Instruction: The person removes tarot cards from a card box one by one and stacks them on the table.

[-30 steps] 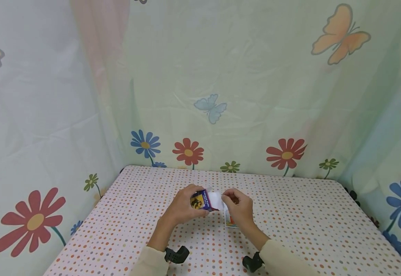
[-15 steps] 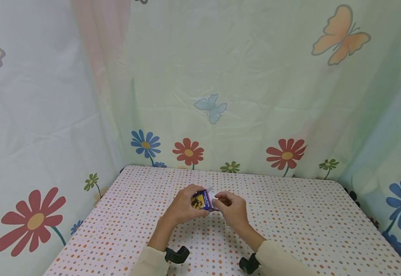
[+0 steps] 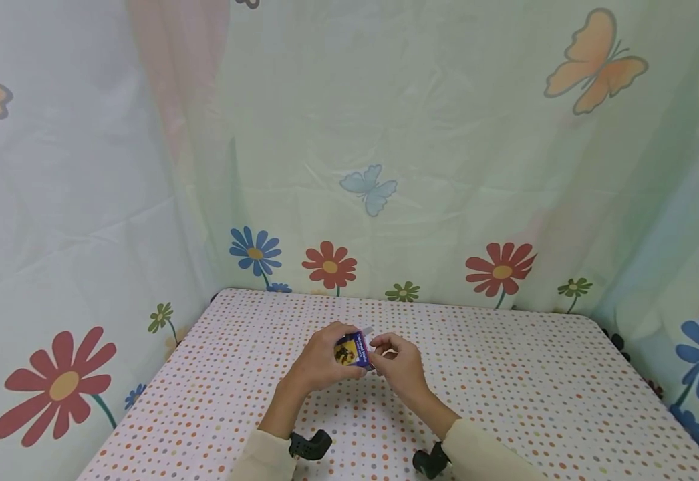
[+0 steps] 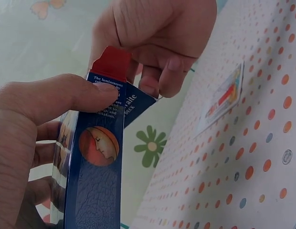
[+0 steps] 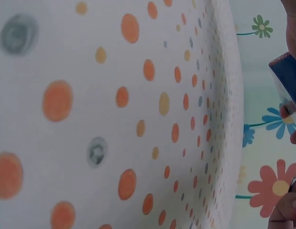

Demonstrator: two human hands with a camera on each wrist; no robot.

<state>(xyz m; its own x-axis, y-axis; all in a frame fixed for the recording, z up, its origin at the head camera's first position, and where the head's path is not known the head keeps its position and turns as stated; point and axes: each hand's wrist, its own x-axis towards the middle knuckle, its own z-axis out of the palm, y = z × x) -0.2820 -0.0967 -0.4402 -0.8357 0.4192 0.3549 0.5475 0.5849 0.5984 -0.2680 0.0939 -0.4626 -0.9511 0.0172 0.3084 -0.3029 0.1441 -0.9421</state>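
Note:
My left hand (image 3: 316, 361) grips a small dark blue box (image 3: 352, 351) with a yellow picture, thumb along its narrow side. At the box's right end my right hand (image 3: 402, 369) has its thumb and fingers bent. The left wrist view shows a red side flap (image 4: 112, 63) standing up from the end of the box (image 4: 95, 191), and the right hand (image 4: 162, 28) pinching a blue lettered flap (image 4: 137, 105) beside it. Only part of the box (image 5: 289, 76) enters the right wrist view.
A colourful flat card (image 4: 225, 99) lies on the dotted tablecloth (image 4: 262, 157), hidden behind the right hand in the head view. A flowered curtain (image 3: 422, 227) stands behind the table. Each wrist wears a black device.
My right hand has moved left to the box end. The white piece that stuck out of the box no longer shows, and the card is now covered in the head view.

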